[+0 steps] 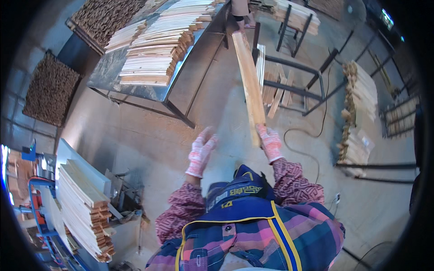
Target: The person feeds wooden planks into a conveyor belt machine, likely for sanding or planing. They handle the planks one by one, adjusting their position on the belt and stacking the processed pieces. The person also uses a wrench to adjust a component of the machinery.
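My right hand [270, 142], in a pink-and-white work glove, grips the near end of a long pale wooden board [250, 86]. The board reaches away from me toward the metal table [151, 91], and its far end is near another person's feet [242, 16]. My left hand [201, 151], gloved the same way, is raised with flat fingers and holds nothing. It hangs in the air a little left of the board, apart from it.
The metal table carries stacked pale boards [162, 45]. More board stacks stand at the lower left [83, 205] and right [359, 113]. A dark metal rack [294, 88] with planks and a cable on the concrete floor [298, 135] lie ahead. Dark wood bundles [49, 90] lean at the left.
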